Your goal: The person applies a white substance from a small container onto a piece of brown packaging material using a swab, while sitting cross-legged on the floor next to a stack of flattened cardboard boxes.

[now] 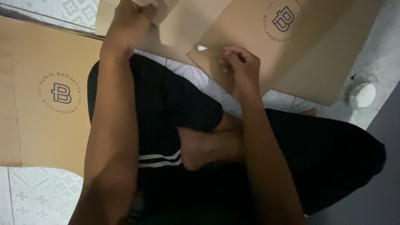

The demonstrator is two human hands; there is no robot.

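I sit cross-legged on a tiled floor in black shorts. A flat brown cardboard sheet (300, 46) with a round dark printed emblem lies in front of me. My right hand (239, 66) pinches its near corner flap, fingers curled on the edge. My left hand (129, 18) reaches up to the top of the view and grips the edge of another brown cardboard panel (183, 25). Its fingertips are partly cut off by the frame.
A second flat brown cardboard sheet (46, 108) with the same kind of emblem lies on the floor at my left. A small white round container (361, 95) stands on the patterned tiles at the right. A grey surface (387, 137) borders the right edge.
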